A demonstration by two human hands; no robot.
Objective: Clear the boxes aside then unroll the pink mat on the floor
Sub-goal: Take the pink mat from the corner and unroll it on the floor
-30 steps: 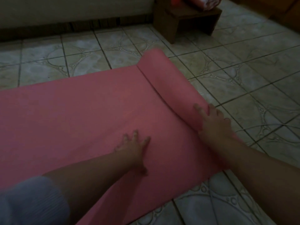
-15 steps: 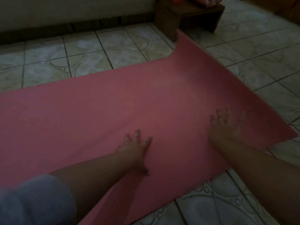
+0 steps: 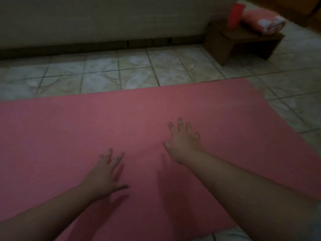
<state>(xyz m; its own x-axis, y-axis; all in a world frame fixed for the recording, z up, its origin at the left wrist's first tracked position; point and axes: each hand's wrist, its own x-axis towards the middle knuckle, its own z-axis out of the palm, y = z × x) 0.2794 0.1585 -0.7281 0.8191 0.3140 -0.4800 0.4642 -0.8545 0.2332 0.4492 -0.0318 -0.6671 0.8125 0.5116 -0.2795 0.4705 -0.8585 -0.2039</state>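
The pink mat (image 3: pixel 86 129) lies flat and unrolled across the tiled floor, reaching from the left edge of the view to its right end near the frame's right side. My left hand (image 3: pixel 104 174) rests palm down on the mat with fingers spread. My right hand (image 3: pixel 184 138) is also spread over the mat, a little farther forward and to the right; whether it touches the mat I cannot tell. Neither hand holds anything. No boxes are in view.
A low wooden bench (image 3: pixel 243 40) stands at the back right with a red cup (image 3: pixel 235 13) and a rolled pink-and-white cloth (image 3: pixel 264 22) on it. A pale sofa base (image 3: pixel 112 20) runs along the back. Tiled floor (image 3: pixel 139 70) lies between sofa and mat.
The last rolled part of the mat has opened out flat to the right. My right hand moved from the roll onto the flat mat, and the view shifted left.
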